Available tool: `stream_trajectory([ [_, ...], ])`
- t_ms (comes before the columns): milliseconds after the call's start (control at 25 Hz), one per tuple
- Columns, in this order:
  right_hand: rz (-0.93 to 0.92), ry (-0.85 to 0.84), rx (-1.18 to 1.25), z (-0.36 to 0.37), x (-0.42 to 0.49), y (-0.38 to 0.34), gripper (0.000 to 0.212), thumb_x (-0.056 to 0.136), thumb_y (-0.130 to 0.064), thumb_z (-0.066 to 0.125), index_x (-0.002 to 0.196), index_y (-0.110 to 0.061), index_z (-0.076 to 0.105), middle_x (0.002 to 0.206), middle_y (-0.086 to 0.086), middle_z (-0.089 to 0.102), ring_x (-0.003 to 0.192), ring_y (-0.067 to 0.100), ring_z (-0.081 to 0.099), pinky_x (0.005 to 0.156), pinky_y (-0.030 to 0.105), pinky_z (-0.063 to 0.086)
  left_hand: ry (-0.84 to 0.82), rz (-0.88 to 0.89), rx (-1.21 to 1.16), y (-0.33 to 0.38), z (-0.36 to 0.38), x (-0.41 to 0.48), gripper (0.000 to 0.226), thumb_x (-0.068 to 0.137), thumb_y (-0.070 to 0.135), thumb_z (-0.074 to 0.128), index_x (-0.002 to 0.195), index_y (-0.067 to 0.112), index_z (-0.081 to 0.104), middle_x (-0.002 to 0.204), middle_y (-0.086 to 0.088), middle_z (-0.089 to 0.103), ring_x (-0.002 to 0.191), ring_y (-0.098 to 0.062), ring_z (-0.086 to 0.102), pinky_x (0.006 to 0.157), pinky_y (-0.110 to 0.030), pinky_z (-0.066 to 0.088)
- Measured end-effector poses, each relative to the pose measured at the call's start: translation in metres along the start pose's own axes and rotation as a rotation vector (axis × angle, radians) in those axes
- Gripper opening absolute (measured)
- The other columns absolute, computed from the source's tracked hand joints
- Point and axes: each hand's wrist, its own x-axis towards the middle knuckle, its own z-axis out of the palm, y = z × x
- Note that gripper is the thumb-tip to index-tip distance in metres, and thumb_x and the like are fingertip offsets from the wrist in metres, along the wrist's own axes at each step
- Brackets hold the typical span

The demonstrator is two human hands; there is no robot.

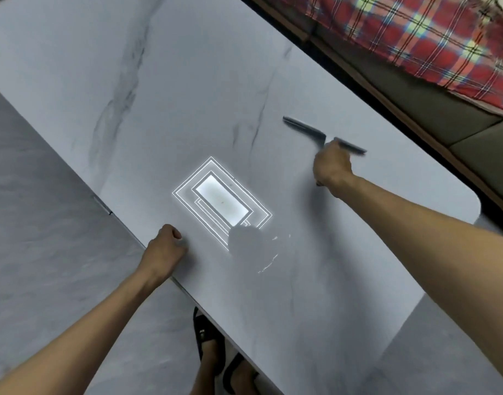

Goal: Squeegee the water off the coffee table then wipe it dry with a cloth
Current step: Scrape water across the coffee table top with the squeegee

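The right hand point(331, 168) reaches out over the far right part of the pale marble-patterned tabletop point(164, 89), its grip clamped around the handle of a dark squeegee point(310, 129); the fingers wrap the handle fully, so most of it is hidden inside the fist. The squeegee's long thin blade runs slantwise beyond the knuckles, one end pointing toward the upper left and the other poking out past the hand to the right, and it appears slightly blurred; whether the blade edge is pressed to the surface or just above it cannot be told. The left hand point(166, 246) sits at the near edge of the tabletop, its grip closed into a loose fist with nothing visible in it, the knuckles resting on or just over the rim. Between the two hands, a ceiling light reflection point(219, 202) shines as nested bright rectangles on the glossy surface, and just beside it, toward the person, a few thin bright streaks point(268, 262) glint on the tabletop. Beyond the far edge lies a red plaid fabric point(415, 32) over a dark cushion. Below the near edge, on the grey floor point(39, 223), dark sandals point(210, 337) on the person's feet show
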Motion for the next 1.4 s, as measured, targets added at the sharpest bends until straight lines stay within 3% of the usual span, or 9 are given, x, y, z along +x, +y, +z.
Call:
stream_trajectory([
  [160, -0.065, -0.061, -0.075, 0.059, -0.020, -0.043, 0.069, 0.094, -0.005, 0.039, 0.153, -0.009, 0.005, 0.136, 0.025, 0.045, 0.119, 0.041, 0.051, 0.092, 0.043, 0.048, 0.003, -0.020, -0.038, -0.018, -0.015, 0.009, 0.020, 0.084, 0.013, 0.052, 0.101, 0.018, 0.044, 0.074, -0.005, 0.052, 0.059, -0.020, 0.047, 0.049, -0.028, 0.032],
  [360, -0.342, -0.243, -0.250, 0.096, -0.093, -0.022, 0.071, 0.092, -0.005, 0.033, 0.154, -0.021, 0.003, 0.096, 0.019, 0.055, 0.085, 0.036, 0.052, 0.069, 0.034, 0.037, -0.038, -0.004, -0.019, -0.031, -0.021, 0.008, 0.023, 0.082, 0.006, 0.052, 0.103, 0.012, 0.046, 0.092, -0.009, 0.050, 0.067, -0.019, 0.045, 0.051, -0.028, 0.031],
  [480, -0.455, -0.339, -0.370, 0.092, -0.127, 0.003, 0.069, 0.095, -0.007, 0.035, 0.154, -0.024, 0.003, 0.084, 0.010, 0.049, 0.073, 0.029, 0.048, 0.065, 0.033, 0.036, -0.097, 0.003, 0.009, -0.032, -0.016, 0.003, 0.021, 0.083, 0.005, 0.051, 0.102, 0.011, 0.046, 0.096, -0.008, 0.049, 0.065, -0.015, 0.046, 0.050, -0.025, 0.030],
  [720, -0.638, -0.399, -0.760, 0.064, -0.185, 0.084, 0.068, 0.098, -0.012, 0.032, 0.154, -0.031, -0.003, 0.089, 0.004, 0.046, 0.065, 0.023, 0.042, 0.061, 0.033, 0.035, -0.143, 0.042, 0.100, -0.033, 0.000, -0.006, 0.017, 0.083, 0.005, 0.048, 0.099, 0.010, 0.047, 0.108, -0.008, 0.042, 0.069, -0.019, 0.048, 0.049, -0.025, 0.032],
  [920, -0.614, -0.384, -0.834, 0.019, -0.207, 0.120, 0.059, 0.097, -0.027, 0.032, 0.151, -0.039, 0.012, 0.078, -0.003, 0.044, 0.063, 0.021, 0.043, 0.060, 0.031, 0.031, -0.071, 0.020, 0.092, -0.038, 0.001, -0.015, 0.013, 0.084, 0.012, 0.045, 0.096, 0.017, 0.045, 0.085, -0.004, 0.056, 0.064, -0.018, 0.052, 0.051, -0.028, 0.035],
  [1000, -0.672, -0.367, -0.822, 0.015, -0.206, 0.103, 0.051, 0.099, -0.033, 0.031, 0.148, -0.042, 0.020, 0.080, -0.002, 0.052, 0.067, 0.025, 0.054, 0.060, 0.033, 0.031, 0.052, -0.011, 0.019, -0.041, -0.009, -0.012, 0.011, 0.084, 0.014, 0.047, 0.094, 0.018, 0.048, 0.079, -0.002, 0.058, 0.064, -0.019, 0.054, 0.052, -0.027, 0.037],
  [1120, -0.959, -0.387, -0.790, 0.042, -0.188, 0.034, 0.042, 0.102, -0.039, 0.032, 0.144, -0.042, 0.027, 0.092, 0.002, 0.061, 0.073, 0.030, 0.061, 0.059, 0.032, 0.036, 0.249, -0.071, -0.156, -0.051, -0.036, -0.003, 0.007, 0.085, 0.011, 0.052, 0.090, 0.016, 0.051, 0.085, -0.004, 0.061, 0.075, -0.026, 0.058, 0.057, -0.029, 0.038],
  [1240, -1.178, -0.398, -0.839, 0.104, -0.173, -0.048, 0.043, 0.104, -0.035, 0.033, 0.147, -0.040, 0.028, 0.101, 0.006, 0.061, 0.080, 0.032, 0.061, 0.062, 0.032, 0.034, 0.371, -0.114, -0.180, -0.073, -0.066, 0.007, 0.010, 0.085, 0.008, 0.052, 0.091, 0.016, 0.051, 0.091, -0.007, 0.061, 0.082, -0.029, 0.056, 0.067, -0.032, 0.039],
  [1400, -1.208, -0.336, -0.835, 0.171, -0.163, -0.122, 0.041, 0.104, -0.032, 0.034, 0.145, -0.038, 0.032, 0.105, 0.008, 0.061, 0.084, 0.031, 0.061, 0.061, 0.032, 0.031, 0.413, -0.123, -0.185, -0.100, -0.092, 0.017, 0.013, 0.083, 0.010, 0.056, 0.094, 0.015, 0.052, 0.096, -0.004, 0.060, 0.088, -0.027, 0.055, 0.075, -0.034, 0.043],
])
